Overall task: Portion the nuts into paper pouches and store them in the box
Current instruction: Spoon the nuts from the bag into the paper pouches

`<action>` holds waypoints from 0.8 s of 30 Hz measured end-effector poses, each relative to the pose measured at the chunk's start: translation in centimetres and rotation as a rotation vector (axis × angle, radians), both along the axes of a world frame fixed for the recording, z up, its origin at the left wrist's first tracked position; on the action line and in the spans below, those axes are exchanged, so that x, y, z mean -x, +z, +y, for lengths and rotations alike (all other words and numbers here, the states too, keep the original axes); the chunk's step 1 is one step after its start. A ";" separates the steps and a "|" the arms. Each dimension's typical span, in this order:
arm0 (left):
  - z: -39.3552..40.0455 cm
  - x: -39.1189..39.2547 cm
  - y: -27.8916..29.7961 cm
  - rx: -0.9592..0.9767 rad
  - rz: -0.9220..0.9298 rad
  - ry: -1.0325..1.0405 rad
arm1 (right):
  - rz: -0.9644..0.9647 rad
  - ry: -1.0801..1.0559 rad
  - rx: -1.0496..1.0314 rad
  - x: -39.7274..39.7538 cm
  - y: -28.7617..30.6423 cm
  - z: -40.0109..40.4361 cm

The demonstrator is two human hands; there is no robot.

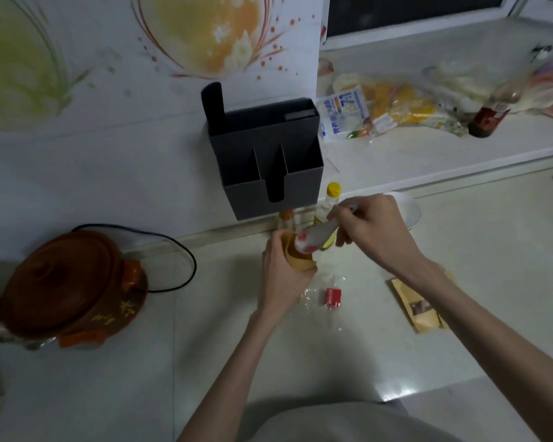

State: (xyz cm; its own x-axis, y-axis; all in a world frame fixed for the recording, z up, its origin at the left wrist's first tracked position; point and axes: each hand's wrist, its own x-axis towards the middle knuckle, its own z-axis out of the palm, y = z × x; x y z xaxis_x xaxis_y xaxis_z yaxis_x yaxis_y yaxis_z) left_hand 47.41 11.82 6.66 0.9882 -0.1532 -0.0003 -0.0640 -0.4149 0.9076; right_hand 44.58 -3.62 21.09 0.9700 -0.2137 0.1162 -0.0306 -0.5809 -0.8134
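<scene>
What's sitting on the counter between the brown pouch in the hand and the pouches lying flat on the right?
In the head view, a small red packet on crinkly clear plastic lies between the held pouch and the flat pouches.

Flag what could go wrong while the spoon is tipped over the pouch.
1. The left hand alone holds the paper pouch open; if it sags, the red pieces on the white spoon in the right hand may spill.
2. The right hand works close to the yellow-capped bottle and could knock it.
</scene>
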 end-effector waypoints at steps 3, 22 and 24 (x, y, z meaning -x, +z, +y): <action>1.2 -0.1 -3.0 -0.071 0.162 0.033 | 0.041 -0.123 -0.123 -0.4 -3.0 -2.0; 3.9 -2.6 -12.4 -0.208 0.734 0.205 | 0.558 -0.316 -0.145 3.5 -24.7 -5.3; 3.3 -2.5 -12.6 -0.153 0.811 0.196 | 0.577 -0.284 -0.191 2.8 -24.8 -4.8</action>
